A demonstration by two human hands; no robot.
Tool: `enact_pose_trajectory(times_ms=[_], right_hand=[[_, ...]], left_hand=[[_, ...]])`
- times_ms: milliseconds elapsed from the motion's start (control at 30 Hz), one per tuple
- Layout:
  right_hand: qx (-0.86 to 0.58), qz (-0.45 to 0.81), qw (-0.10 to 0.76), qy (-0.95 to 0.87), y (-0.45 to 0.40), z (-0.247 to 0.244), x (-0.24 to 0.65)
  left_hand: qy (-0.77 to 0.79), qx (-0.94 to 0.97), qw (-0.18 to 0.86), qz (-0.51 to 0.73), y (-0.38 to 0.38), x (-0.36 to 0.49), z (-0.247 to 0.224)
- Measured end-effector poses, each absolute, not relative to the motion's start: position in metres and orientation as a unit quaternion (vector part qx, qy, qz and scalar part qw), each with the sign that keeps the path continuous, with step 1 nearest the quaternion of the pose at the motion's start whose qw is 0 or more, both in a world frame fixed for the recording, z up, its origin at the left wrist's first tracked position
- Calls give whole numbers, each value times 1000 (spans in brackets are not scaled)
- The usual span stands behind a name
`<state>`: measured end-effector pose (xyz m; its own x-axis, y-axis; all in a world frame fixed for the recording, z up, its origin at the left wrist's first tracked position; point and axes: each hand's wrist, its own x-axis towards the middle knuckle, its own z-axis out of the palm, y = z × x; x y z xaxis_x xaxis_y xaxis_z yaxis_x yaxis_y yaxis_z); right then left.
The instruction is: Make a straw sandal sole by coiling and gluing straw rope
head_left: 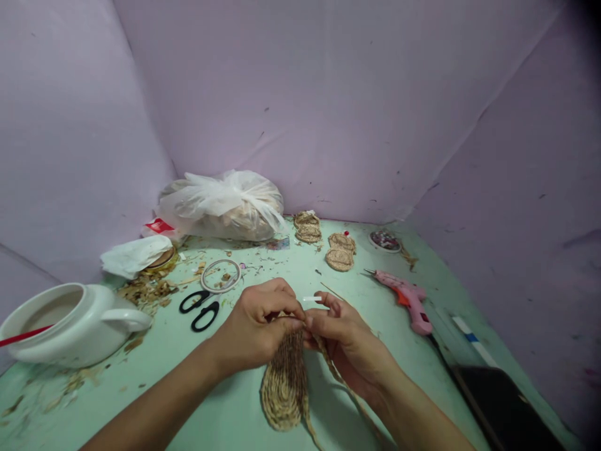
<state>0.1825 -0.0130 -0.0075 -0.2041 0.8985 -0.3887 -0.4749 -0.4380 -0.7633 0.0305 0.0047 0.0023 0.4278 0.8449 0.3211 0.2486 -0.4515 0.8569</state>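
An oval coiled mat of braided straw (pixel 283 391), sole-shaped and darker toward its upper part, hangs beneath my hands. My left hand (pixel 263 322) is closed, its thumb and fingers pinching the mat's upper edge. Close against it, my right hand (pixel 345 338) pinches a braided straw cord (pixel 335 374) at that same edge, and the cord trails down toward me past the right wrist. Another length of cord runs off the mat's lower right side. A small white strip (pixel 312 299) shows by my right fingertips; whether they touch it I cannot tell. The fingers partly cover the mat's top.
Black-handled scissors (pixel 205 310) and a tape roll (pixel 220 276) lie left; a white pot (pixel 89 326) stands farther left. A pink glue gun (pixel 404 294) and dark phone-like slab (pixel 511 407) lie right. Behind are small woven pieces (pixel 340 258), a bead dish (pixel 385 240) and a plastic bag (pixel 225 210).
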Motion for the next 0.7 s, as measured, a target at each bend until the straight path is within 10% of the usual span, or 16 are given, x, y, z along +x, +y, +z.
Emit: enact_pose_trajectory(times_ms=[367, 700], right_hand=[[-385, 805, 379, -245, -15, -8, 186], [-437, 665, 513, -322, -10, -14, 181]], left_hand=[[296, 774, 414, 377, 10, 19, 5], [411, 705, 380, 435, 14, 21, 1]])
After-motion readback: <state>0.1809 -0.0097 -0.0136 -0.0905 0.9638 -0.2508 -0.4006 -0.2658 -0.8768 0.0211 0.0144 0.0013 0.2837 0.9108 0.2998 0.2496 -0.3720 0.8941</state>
